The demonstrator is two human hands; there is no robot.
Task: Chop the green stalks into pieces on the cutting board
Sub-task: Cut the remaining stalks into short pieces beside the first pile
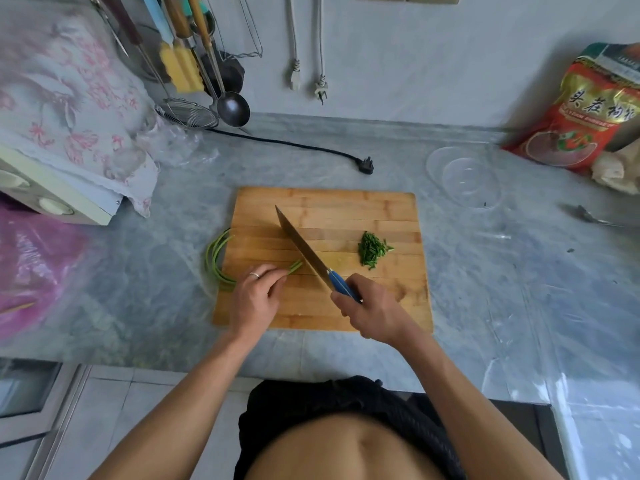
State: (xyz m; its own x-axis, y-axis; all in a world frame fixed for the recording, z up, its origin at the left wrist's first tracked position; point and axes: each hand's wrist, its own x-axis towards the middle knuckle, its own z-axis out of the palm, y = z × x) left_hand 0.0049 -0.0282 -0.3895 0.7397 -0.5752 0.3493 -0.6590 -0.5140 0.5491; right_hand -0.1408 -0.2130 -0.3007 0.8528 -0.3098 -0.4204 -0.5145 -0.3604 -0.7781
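- Right hand (372,311): fingers wrapped round the blue handle of the knife (304,252); blade runs away from the hand, up and to the left across the cutting board (363,209), tip pointing at the far side.
- Left hand (256,296): just left of the blade, fingertips curled down on the green stalks (216,261), pinning them to the board. Ring on one finger.
- Cut ends of the stalks poke out past the left fingertips, just beside the blade edge. Rest of the stalks curve back left of that hand, off the board edge and over the worktop (502,289).
- Chopped pieces (372,251): small green pile on the board, right of the blade, beyond the right hand.
- Clear bowl (464,174): on the worktop, beyond and to the right of the right hand, off the board.
- Red bag (581,112): further right still, against the wall.
- Black plug (366,165) with its cord lies on the worktop beyond the board.
- Ladle (232,108) and strainer (188,114) hang far beyond the left hand.
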